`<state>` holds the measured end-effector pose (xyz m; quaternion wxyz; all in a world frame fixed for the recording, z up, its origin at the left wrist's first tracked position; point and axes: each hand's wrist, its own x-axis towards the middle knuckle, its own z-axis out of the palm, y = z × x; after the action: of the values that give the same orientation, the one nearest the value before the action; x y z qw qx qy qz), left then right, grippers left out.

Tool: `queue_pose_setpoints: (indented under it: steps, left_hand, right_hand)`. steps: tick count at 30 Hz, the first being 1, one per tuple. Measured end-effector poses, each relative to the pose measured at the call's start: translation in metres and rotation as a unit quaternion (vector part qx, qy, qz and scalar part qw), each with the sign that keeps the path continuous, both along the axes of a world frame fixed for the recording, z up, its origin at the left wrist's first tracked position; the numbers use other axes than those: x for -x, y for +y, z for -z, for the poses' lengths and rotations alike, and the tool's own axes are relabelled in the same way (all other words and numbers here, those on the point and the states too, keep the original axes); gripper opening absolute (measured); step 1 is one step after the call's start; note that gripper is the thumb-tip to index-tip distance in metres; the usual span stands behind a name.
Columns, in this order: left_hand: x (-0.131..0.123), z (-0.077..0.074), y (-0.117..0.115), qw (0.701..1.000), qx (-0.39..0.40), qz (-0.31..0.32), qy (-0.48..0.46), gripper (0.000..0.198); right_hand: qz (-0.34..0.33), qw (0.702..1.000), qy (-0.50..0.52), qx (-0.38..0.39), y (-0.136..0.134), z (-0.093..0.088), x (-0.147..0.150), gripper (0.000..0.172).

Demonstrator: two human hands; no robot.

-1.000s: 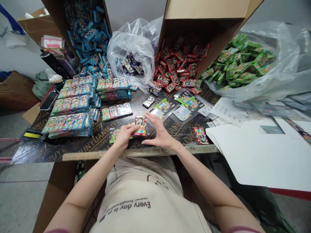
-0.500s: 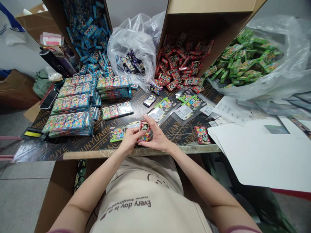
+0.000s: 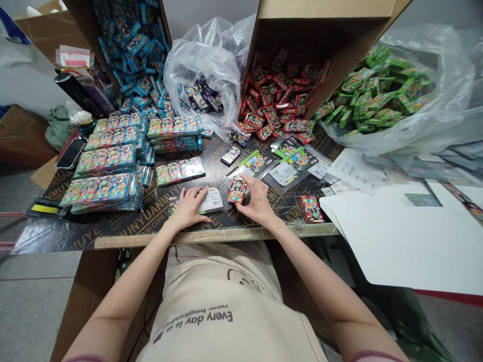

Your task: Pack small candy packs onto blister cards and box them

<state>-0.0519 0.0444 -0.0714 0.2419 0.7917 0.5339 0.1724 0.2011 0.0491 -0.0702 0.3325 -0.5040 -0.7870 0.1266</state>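
Observation:
Between the thumb and fingers of my right hand (image 3: 257, 201) is a small red candy box (image 3: 237, 190), held just above the table. My left hand (image 3: 189, 208) lies spread over a printed plastic pouch (image 3: 212, 199), covering much of it. Behind the left hand sits a row of small boxes (image 3: 180, 171), green, red and blue-white. A dark purple box (image 3: 230, 155) and more printed pouches (image 3: 285, 172) lie beyond my right hand. To its right is another red box (image 3: 311, 208) near the table edge.
Stacks of wrapped box sets (image 3: 101, 186) stand at left. Along the back are a carton of blue boxes (image 3: 139, 45), a plastic bag (image 3: 204, 60) with purple boxes, a carton of red boxes (image 3: 277, 100) and a bag of green boxes (image 3: 385, 95). White sheets (image 3: 407, 236) lie at right.
My hands have parted. The left has let go of the red box and moved left, opening onto the pouch; the right has carried the box slightly right and away from me.

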Motion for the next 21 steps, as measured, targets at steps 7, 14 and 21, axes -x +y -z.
queue_pose_setpoints:
  steps: [7,14,21]
  left_hand:
    - [0.010,0.020,-0.004,0.992,-0.070,0.071,0.077,0.109]
    - [0.010,0.022,-0.005,0.990,-0.092,0.077,0.081,0.110]
    - [0.005,0.022,-0.008,0.987,-0.121,0.049,0.096,0.109]
  right_hand:
    - [-0.164,0.979,0.001,0.125,0.008,0.017,-0.003,0.084]
    - [-0.142,0.980,0.027,0.138,0.008,0.023,0.003,0.100]
    - [-0.019,0.980,0.089,0.179,-0.019,0.006,0.026,0.092]
